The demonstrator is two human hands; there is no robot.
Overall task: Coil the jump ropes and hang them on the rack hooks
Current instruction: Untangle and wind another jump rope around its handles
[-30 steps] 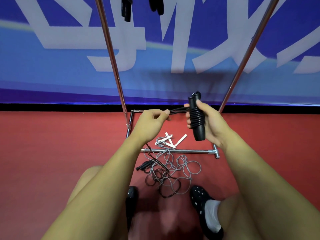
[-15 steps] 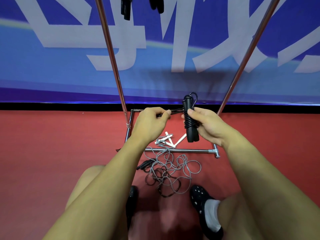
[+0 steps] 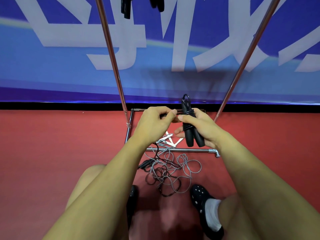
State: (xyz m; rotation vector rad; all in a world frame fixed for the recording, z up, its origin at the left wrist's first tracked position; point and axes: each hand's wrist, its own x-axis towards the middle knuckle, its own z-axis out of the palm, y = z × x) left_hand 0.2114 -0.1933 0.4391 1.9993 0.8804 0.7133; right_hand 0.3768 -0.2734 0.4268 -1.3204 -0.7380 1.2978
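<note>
Gripping 2 black handles (image 3: pixel 191 134) side by side, the right hand (image 3: pixel 200 129) has its fingers curled round them, with black rope (image 3: pixel 187 116) wound several turns about their upper half and a small loop sticking up at the top end. The handles stand nearly upright, tilted a little, their lower ends pointing toward 6 o'clock. At 9 o'clock of the handles, the left hand (image 3: pixel 154 123) pinches a short stretch of the same black rope between thumb and curled fingers, its fingertips almost touching the right thumb.

Both hands hang above the base frame of a metal rack (image 3: pixel 180 150), whose 2 slanted poles rise toward 11 o'clock and 1 o'clock. At the very top edge, 2 dark bundles (image 3: pixel 126 7) hang down from the rack; what holds them lies out of view.

On the red floor (image 3: pixel 52 153) at 6 o'clock of the hands lies a loose tangle of grey rope (image 3: pixel 187 168) mixed with dark rope (image 3: pixel 162 175), a black handle (image 3: pixel 145 165) at its 9 o'clock side. White handles (image 3: pixel 170 142) lie just behind the frame's front bar, partly hidden by the hands.

A black shoe (image 3: pixel 199 196) over a white sock stands at 5 o'clock of the tangle, another shoe at 7 o'clock. A blue banner (image 3: pixel 155 75) with large pale letters fills the wall behind.
</note>
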